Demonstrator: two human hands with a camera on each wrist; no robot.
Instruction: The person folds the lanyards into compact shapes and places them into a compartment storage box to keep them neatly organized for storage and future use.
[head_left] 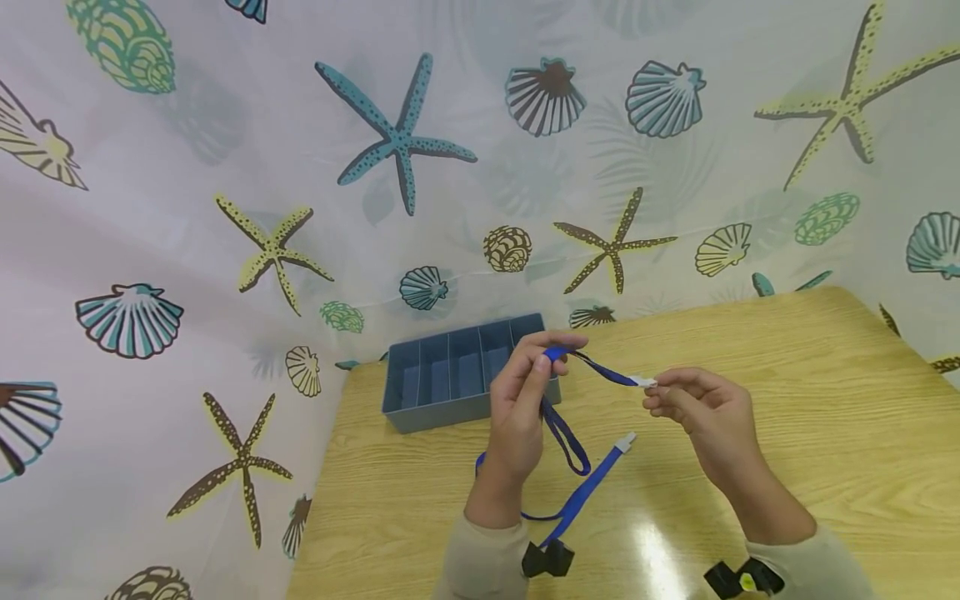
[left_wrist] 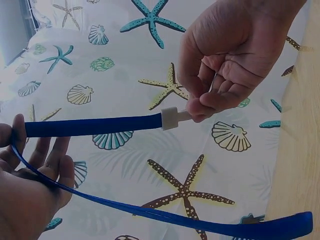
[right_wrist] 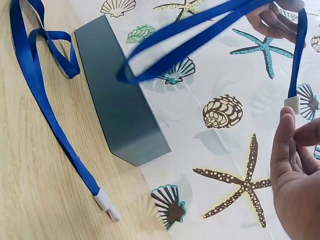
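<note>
Above the table, my left hand [head_left: 521,400] pinches the strap of a blue lanyard [left_wrist: 95,125] between thumb and fingers. The rest of that strap hangs below the hand in a loop. My right hand [head_left: 705,421] pinches the white clip [left_wrist: 172,117] at the lanyard's end, so a short stretch of strap spans the two hands. A second blue lanyard [head_left: 581,498] lies on the table under the left forearm, its white clip [right_wrist: 106,204] pointing away from me. Part of this second lanyard is hidden behind the left wrist in the head view.
A grey-blue box [head_left: 438,408] with several compartments stands at the back left of the wooden table [head_left: 825,433], just beyond the left hand. A white cloth [head_left: 480,167] printed with shells and starfish hangs behind and left of the table.
</note>
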